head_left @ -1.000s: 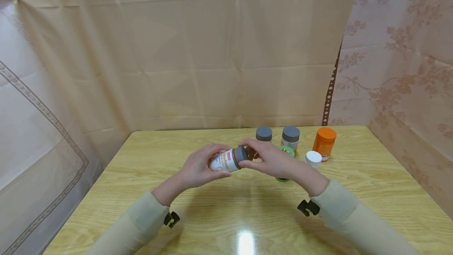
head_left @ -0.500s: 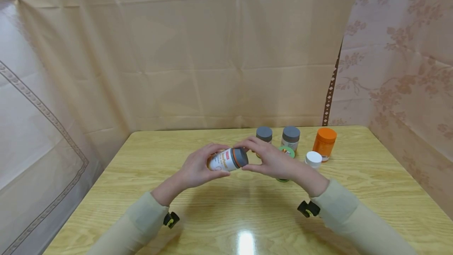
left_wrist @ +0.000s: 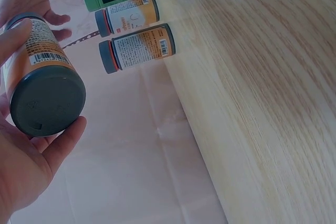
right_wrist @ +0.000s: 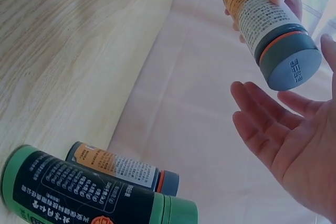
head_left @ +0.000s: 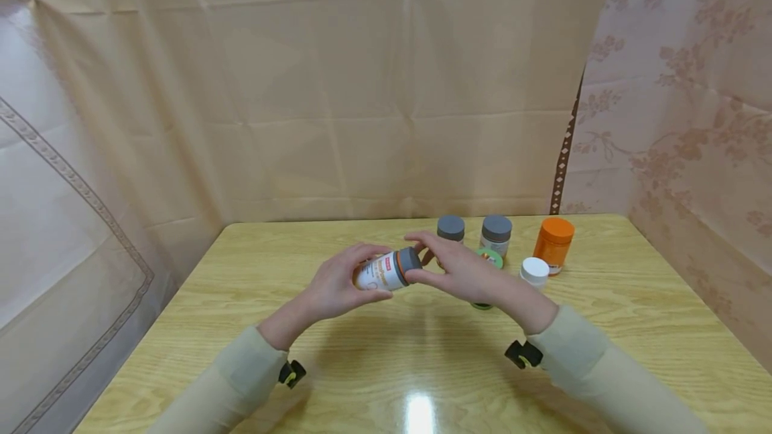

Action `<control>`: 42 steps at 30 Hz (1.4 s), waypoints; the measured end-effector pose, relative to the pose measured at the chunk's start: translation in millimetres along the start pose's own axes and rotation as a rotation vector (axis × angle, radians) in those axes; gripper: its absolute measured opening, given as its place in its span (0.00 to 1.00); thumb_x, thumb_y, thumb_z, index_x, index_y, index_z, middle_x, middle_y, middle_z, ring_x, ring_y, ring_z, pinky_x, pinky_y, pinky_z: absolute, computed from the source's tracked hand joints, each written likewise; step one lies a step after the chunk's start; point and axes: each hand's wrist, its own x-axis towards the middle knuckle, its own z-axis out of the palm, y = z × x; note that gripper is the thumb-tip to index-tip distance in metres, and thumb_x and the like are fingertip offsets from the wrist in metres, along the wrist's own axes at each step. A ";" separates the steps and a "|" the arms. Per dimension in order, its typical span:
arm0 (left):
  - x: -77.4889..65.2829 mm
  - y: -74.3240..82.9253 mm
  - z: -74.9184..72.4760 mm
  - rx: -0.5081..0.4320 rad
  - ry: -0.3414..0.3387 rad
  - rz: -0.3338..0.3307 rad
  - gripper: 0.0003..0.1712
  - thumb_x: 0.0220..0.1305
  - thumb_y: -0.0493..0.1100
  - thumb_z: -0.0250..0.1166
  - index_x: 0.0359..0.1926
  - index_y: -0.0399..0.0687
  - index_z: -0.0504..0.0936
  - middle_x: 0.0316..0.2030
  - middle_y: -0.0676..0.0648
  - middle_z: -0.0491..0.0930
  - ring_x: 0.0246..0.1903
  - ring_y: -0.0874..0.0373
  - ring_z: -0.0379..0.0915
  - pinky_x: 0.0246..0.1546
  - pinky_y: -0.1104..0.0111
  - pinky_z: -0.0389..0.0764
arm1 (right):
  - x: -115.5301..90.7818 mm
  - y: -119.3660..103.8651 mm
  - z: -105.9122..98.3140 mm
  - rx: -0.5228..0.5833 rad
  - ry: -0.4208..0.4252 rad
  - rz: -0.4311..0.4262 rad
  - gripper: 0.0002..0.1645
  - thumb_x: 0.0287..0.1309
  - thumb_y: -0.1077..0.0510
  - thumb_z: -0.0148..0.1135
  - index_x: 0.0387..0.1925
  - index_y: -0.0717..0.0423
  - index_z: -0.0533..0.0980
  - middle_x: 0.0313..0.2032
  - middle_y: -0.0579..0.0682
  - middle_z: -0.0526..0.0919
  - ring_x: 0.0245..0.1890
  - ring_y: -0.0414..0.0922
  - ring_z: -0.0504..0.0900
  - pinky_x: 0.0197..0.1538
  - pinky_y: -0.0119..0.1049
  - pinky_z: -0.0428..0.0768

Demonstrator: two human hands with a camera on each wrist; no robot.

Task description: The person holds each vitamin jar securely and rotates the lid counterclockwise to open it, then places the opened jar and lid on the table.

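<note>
My left hand [head_left: 340,284] grips a supplement bottle [head_left: 381,273] with a white-and-orange label, holding it tilted above the table. Its grey cap [head_left: 411,260] points to the right, and its dark base [left_wrist: 47,100] faces the left wrist view. Around the cap end, my right hand [head_left: 461,270] is spread with relaxed fingers. In the right wrist view a gap shows between those fingers [right_wrist: 262,111] and the cap; whether the thumb touches it, I cannot tell. Behind the right hand stands a green-lidded bottle [head_left: 490,258], partly hidden by it.
Two grey-capped bottles, one nearer the middle [head_left: 450,228] and one beside it [head_left: 496,233], stand at the back of the wooden table [head_left: 289,240]. An orange jar [head_left: 553,244] and a white-capped bottle [head_left: 534,270] are to the right. Curtains hang behind.
The right fingers and thumb have shifted about the cap: the thumb dropped away from it, then came back near, and the fingers now lift above it. The left hand's hold stays the same.
</note>
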 end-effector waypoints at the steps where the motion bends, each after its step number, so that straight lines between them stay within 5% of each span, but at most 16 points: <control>1: 0.2 0.1 0.0 -0.001 -0.001 0.000 0.34 0.53 0.51 0.76 0.61 0.56 0.75 0.47 0.54 0.77 0.37 0.61 0.72 0.32 0.67 0.76 | 0.2 -0.4 0.0 0.003 -0.012 0.022 0.38 0.64 0.38 0.58 0.69 0.50 0.61 0.49 0.45 0.77 0.47 0.44 0.77 0.44 0.43 0.78; 9: 0.4 0.2 0.4 -0.002 0.003 0.001 0.34 0.53 0.51 0.76 0.61 0.57 0.75 0.48 0.54 0.76 0.38 0.60 0.72 0.33 0.67 0.77 | 2.0 -1.7 1.0 0.033 -0.035 0.056 0.37 0.66 0.39 0.56 0.69 0.51 0.62 0.45 0.45 0.77 0.42 0.41 0.77 0.39 0.36 0.77; 18: 0.0 0.8 0.6 0.002 0.003 0.007 0.34 0.52 0.51 0.76 0.61 0.57 0.75 0.46 0.55 0.76 0.38 0.61 0.72 0.33 0.67 0.76 | 2.6 0.7 1.7 0.062 0.003 -0.039 0.29 0.65 0.45 0.60 0.60 0.57 0.69 0.40 0.44 0.78 0.38 0.40 0.77 0.37 0.35 0.78; 34: -1.7 0.3 -0.5 0.008 0.008 -0.010 0.35 0.51 0.51 0.77 0.60 0.57 0.75 0.49 0.55 0.76 0.39 0.61 0.72 0.35 0.66 0.76 | 0.8 3.8 2.4 -0.026 0.048 -0.243 0.34 0.56 0.56 0.71 0.61 0.56 0.67 0.54 0.49 0.74 0.49 0.43 0.75 0.50 0.40 0.77; 42: -3.6 -0.4 1.0 0.001 0.011 -0.021 0.35 0.51 0.51 0.77 0.60 0.57 0.75 0.50 0.55 0.77 0.39 0.61 0.72 0.36 0.66 0.76 | -0.6 2.0 3.2 -0.038 0.050 -0.241 0.34 0.54 0.57 0.72 0.60 0.55 0.67 0.55 0.49 0.73 0.50 0.43 0.75 0.52 0.39 0.77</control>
